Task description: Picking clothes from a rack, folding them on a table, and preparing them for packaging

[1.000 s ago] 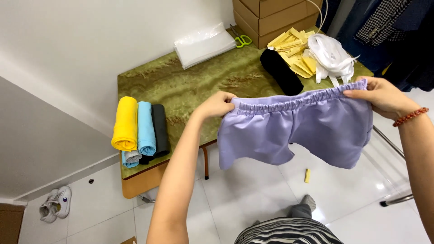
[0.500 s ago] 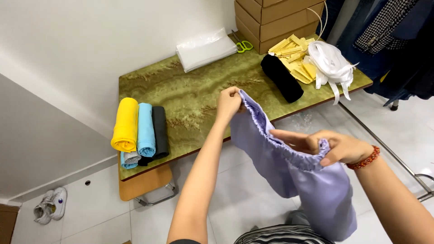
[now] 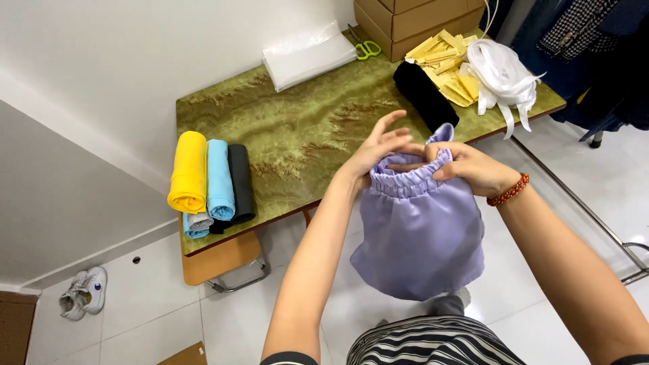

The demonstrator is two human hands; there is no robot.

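A pair of lilac shorts (image 3: 419, 230) with an elastic waistband hangs folded in half in front of me, over the near edge of the green table (image 3: 291, 128). My left hand (image 3: 378, 150) pinches the gathered waistband at its left end, fingers partly spread. My right hand (image 3: 470, 167), with a red bead bracelet at the wrist, grips the same waistband from the right. Both hands meet at the top of the shorts.
Rolled garments lie at the table's left end: yellow (image 3: 188, 172), light blue (image 3: 219, 178) and black (image 3: 241, 183). A black roll (image 3: 424, 94), yellow paper pieces (image 3: 449, 64), white ribbon (image 3: 501, 74), green scissors (image 3: 367, 48), a plastic packet (image 3: 307, 55) and cardboard boxes (image 3: 412, 17) sit farther back. Shoes (image 3: 82, 292) rest on the floor.
The shorts were held spread wide by the waistband; my hands have come together, folding them in half so they hang narrow and bunched.
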